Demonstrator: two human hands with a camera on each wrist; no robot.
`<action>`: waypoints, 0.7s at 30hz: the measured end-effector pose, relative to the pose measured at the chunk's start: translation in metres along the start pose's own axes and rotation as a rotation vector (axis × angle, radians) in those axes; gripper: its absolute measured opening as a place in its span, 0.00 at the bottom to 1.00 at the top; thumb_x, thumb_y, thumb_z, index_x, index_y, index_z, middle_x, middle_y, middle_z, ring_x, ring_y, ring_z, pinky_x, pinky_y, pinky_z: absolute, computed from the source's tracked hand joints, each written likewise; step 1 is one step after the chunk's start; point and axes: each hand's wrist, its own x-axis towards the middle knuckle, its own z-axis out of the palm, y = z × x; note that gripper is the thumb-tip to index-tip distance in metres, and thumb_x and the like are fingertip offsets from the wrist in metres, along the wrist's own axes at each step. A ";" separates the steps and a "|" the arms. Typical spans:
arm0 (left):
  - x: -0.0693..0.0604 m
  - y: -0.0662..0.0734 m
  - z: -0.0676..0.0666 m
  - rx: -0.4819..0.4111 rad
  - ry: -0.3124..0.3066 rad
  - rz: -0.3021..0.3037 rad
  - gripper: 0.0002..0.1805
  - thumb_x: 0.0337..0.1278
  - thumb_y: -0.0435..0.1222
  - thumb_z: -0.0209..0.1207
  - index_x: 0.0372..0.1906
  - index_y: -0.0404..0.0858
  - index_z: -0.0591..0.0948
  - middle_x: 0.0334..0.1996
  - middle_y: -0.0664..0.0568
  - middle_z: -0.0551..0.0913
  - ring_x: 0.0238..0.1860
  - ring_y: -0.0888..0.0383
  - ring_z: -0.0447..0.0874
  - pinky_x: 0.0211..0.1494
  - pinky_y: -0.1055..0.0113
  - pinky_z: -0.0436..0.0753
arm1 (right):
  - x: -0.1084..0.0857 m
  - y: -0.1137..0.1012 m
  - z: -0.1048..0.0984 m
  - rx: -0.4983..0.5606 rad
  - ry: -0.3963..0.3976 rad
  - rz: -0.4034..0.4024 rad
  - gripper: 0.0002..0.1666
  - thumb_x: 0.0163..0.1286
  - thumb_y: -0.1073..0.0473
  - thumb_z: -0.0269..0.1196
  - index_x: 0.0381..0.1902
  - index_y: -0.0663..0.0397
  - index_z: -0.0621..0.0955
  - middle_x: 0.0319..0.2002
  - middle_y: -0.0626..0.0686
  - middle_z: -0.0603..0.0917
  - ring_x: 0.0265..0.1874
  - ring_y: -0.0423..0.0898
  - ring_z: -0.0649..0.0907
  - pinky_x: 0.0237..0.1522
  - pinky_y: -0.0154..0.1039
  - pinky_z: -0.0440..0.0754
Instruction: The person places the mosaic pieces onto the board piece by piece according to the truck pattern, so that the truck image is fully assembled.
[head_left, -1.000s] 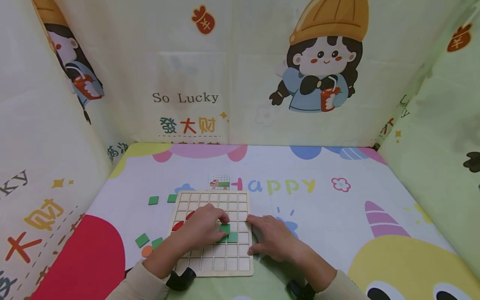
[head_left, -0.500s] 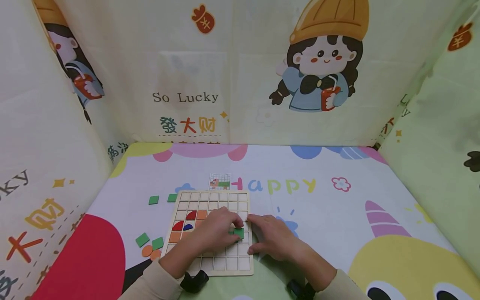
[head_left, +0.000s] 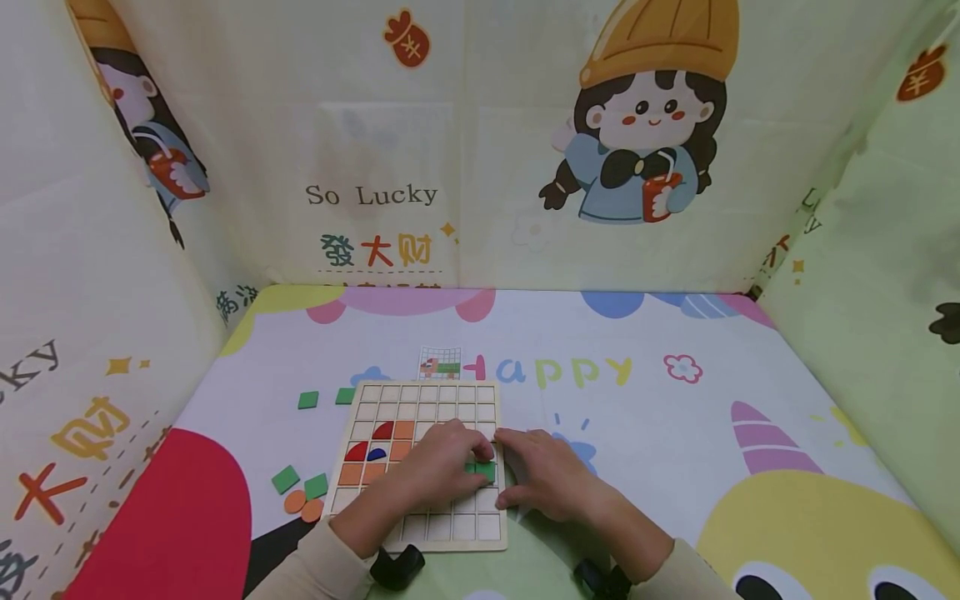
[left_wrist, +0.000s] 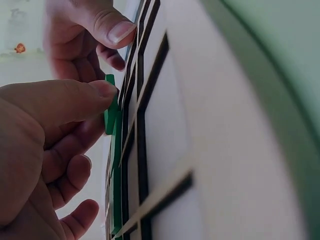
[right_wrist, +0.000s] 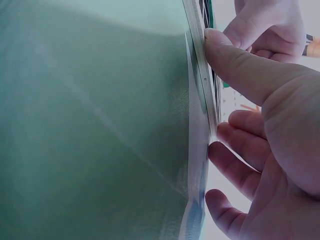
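Note:
A wooden grid board (head_left: pixel 438 538) lies on the table, with red, blue, orange and green pieces set in its cells. Over its right half, my left hand (head_left: pixel 438 458) pinches a green square tile (head_left: pixel 486 472) between thumb and fingers. In the left wrist view this green tile (left_wrist: pixel 108 125) stands slightly tilted at the row of cells, next to another green tile lying in the board. My right hand (head_left: pixel 551 477) rests at the board's right edge, its thumb (right_wrist: pixel 218 40) and fingertips touching the rim, fingers fairly straight.
Left of the board lie loose green square tiles (head_left: pixel 285 479) and orange round pieces (head_left: pixel 295 501). More green tiles (head_left: pixel 308 400) are near its upper left corner. A small picture card (head_left: pixel 440 363) lies behind the board. Printed cloth walls (head_left: pixel 495 150) stand around the table.
My left hand has moved right across the board, bringing a green tile to a cell near the right side. The orange pieces on the board came into view. My right hand stayed put.

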 end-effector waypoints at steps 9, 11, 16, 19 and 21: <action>0.003 0.000 0.004 -0.012 -0.006 -0.026 0.12 0.55 0.42 0.70 0.44 0.46 0.86 0.36 0.66 0.81 0.38 0.63 0.70 0.45 0.64 0.74 | 0.001 0.001 0.000 0.004 -0.016 0.023 0.45 0.53 0.44 0.77 0.66 0.52 0.74 0.61 0.51 0.80 0.59 0.55 0.77 0.58 0.59 0.72; 0.004 0.000 0.005 -0.017 -0.007 -0.021 0.12 0.55 0.42 0.70 0.44 0.46 0.86 0.35 0.66 0.81 0.38 0.63 0.70 0.44 0.65 0.74 | 0.001 0.001 0.001 0.001 -0.018 0.022 0.45 0.53 0.44 0.77 0.66 0.51 0.74 0.61 0.51 0.80 0.59 0.55 0.77 0.57 0.59 0.72; 0.003 0.000 0.006 -0.016 -0.008 -0.021 0.12 0.55 0.42 0.71 0.44 0.45 0.87 0.35 0.66 0.81 0.37 0.63 0.70 0.44 0.66 0.74 | 0.001 0.001 0.001 -0.005 -0.015 0.014 0.45 0.53 0.44 0.77 0.65 0.51 0.74 0.60 0.51 0.80 0.58 0.54 0.77 0.57 0.59 0.73; 0.003 0.000 0.006 0.000 -0.003 -0.021 0.12 0.54 0.42 0.71 0.43 0.46 0.87 0.35 0.66 0.81 0.37 0.63 0.70 0.44 0.65 0.74 | 0.001 0.002 0.001 -0.003 -0.012 0.013 0.45 0.53 0.44 0.77 0.65 0.51 0.74 0.60 0.51 0.80 0.58 0.54 0.77 0.57 0.59 0.73; 0.003 0.000 0.006 0.006 -0.001 -0.021 0.12 0.54 0.42 0.71 0.43 0.46 0.87 0.34 0.67 0.81 0.37 0.63 0.70 0.44 0.65 0.73 | 0.001 0.002 0.001 -0.001 -0.011 0.012 0.45 0.53 0.44 0.77 0.65 0.51 0.74 0.60 0.51 0.80 0.58 0.54 0.77 0.57 0.59 0.73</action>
